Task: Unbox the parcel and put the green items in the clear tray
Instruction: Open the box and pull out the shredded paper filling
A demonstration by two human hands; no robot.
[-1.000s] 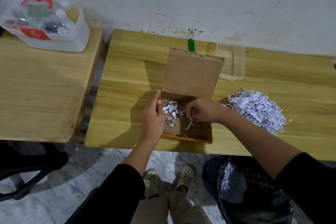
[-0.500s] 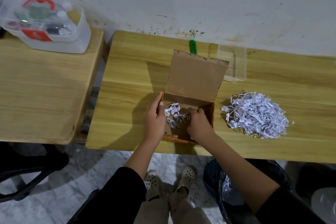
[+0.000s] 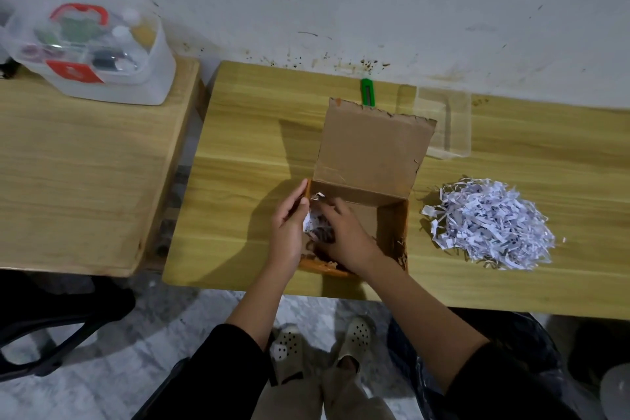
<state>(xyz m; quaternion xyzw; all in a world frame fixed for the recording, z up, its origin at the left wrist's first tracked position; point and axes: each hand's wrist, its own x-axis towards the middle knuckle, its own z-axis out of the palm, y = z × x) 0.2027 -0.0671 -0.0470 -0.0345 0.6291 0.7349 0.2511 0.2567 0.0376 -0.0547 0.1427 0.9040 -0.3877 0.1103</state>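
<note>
A: Where does the brown cardboard parcel box (image 3: 361, 187) sit?

B: At the near edge of the light wooden tabletop (image 3: 245, 153), its flap standing upright at the far side. A few strips of shredded white paper (image 3: 315, 218) remain in its left part.

A: And the hands?

B: Both are inside the box. The left hand (image 3: 289, 228) rests at the left wall, fingers loosely curved against the paper. The right hand (image 3: 344, 235) reaches across to the same clump, fingers bent down over it; whether it grips any paper I cannot tell.

A: Green items?

B: None shows inside the box. A green utility knife (image 3: 368, 92) lies at the far edge of the tabletop, behind the flap.

A: The tray?

B: The clear rectangular plastic tray (image 3: 450, 123) stands near the far edge, just right of the flap and partly hidden by it.

A: Anything else?

B: A heap of shredded white paper (image 3: 487, 225) lies on the tabletop right of the box. A translucent lidded storage box with red clasps (image 3: 95, 54) sits at the far edge of the neighbouring tabletop (image 3: 85, 181) on the left.
</note>
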